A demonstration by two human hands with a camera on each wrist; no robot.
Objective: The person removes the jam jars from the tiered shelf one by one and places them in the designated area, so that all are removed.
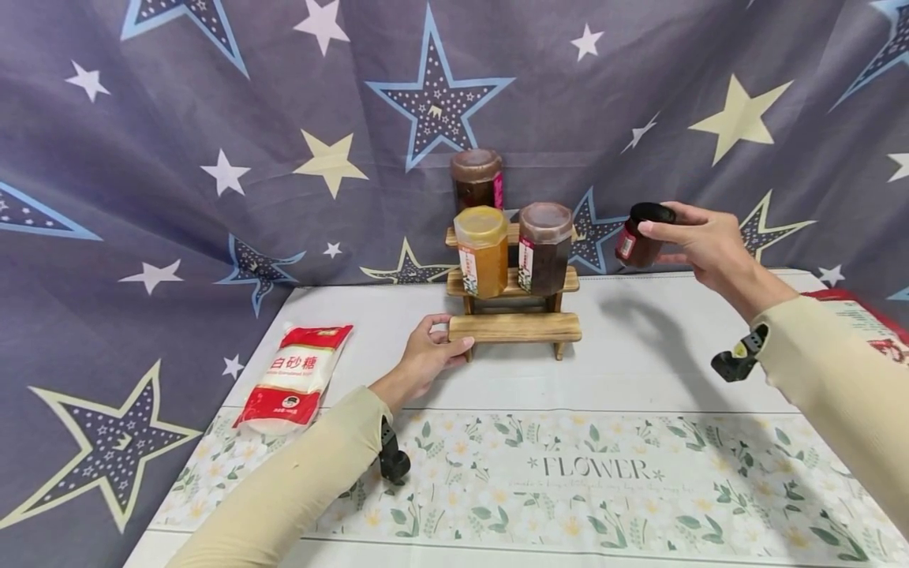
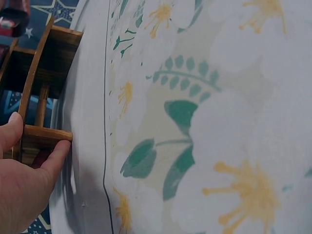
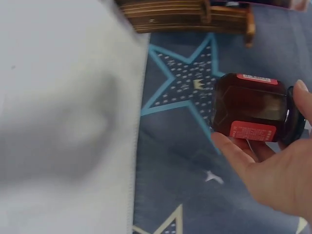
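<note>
My right hand (image 1: 710, 237) holds a small dark jar (image 1: 641, 246) by its black lid, raised above the table to the right of a stepped wooden rack (image 1: 514, 326). In the right wrist view, the jar (image 3: 251, 105) lies sideways across the picture, its red labels showing. With thumb and fingers, my left hand (image 1: 429, 359) grips the left end of the rack's lowest step. The middle step carries a jar of amber contents (image 1: 486, 256) beside a dark-filled jar (image 1: 545, 252). Another dark jar (image 1: 474, 180) stands on the top step, partly hidden by the amber one.
To the left on the table (image 1: 398, 304) lies a red and white bag of sugar (image 1: 294, 377). A red and white package (image 1: 869, 323) sits at the right edge, partly behind the right sleeve. A starry curtain (image 1: 284, 102) hangs directly behind the table.
</note>
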